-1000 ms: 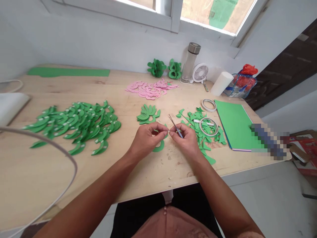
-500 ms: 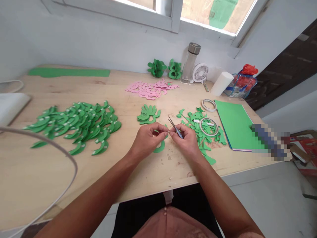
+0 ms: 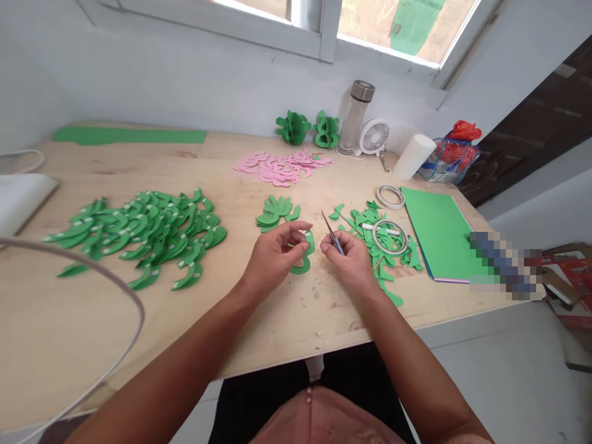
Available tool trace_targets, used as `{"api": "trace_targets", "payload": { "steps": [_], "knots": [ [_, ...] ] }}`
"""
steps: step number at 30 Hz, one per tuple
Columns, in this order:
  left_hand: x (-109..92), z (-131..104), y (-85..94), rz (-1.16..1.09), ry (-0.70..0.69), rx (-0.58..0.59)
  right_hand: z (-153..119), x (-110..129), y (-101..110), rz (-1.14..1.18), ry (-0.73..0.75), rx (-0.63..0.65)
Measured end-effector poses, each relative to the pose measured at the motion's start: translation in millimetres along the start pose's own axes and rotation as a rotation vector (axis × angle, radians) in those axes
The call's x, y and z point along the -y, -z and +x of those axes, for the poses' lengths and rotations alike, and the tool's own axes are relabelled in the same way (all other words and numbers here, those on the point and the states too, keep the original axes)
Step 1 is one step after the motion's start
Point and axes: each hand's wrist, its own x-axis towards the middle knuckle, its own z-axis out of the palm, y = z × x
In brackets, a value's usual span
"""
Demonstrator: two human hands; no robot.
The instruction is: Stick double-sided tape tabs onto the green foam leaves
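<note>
1. While the left hand [image 3: 276, 251] pinches a curved green cutout [image 3: 311, 245] between thumb and fingers, its index finger is lifted clear; a white patch shows near the cutout's top.
2. Right hand [image 3: 348, 254] closed around small blue-handled scissors [image 3: 337, 242], thin blades angled up and away; thumb and index fingertip pressed together. Whether anything tiny sits between them: cannot tell.
3. Cutout is at the left fingertips, above the worktop [image 3: 296, 333], near the front edge; partly hidden by the thumb. Hands are near each other, not touching.
4. Just beyond left hand: small stack of green petal-shaped pieces [image 3: 275, 214]. Farther left: big heap of green crescents [image 3: 155, 231], many with white patches.
5. Right of the right hand: green scraps [image 3: 365, 217], one tape roll [image 3: 391, 252] lying on them, another tape roll [image 3: 391, 206] just behind, then green sheets [image 3: 444, 237].
6. Back: pink cutouts [image 3: 277, 168], two folded green paper shapes [image 3: 293, 127], bottle [image 3: 352, 123], white fan [image 3: 374, 135], white roll [image 3: 415, 156], clear bag with red contents [image 3: 456, 157].
</note>
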Motion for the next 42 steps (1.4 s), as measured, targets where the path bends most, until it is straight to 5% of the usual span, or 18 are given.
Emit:
{"api": "trace_targets", "payload": {
  "steps": [24, 34, 42],
  "knots": [
    [6, 7, -2.0, -0.437, 0.101, -0.207, -3, -6, -7, 0.065, -0.008, 0.15],
    [3, 3, -5.9, -0.413, 0.171, -0.105, 0, -8, -4, -0.052, -0.004, 0.072],
    [6, 3, -8.6, -0.421, 0.14, -0.137, 0, -9, -3, -0.026, 0.006, 0.076]
  ]
}}
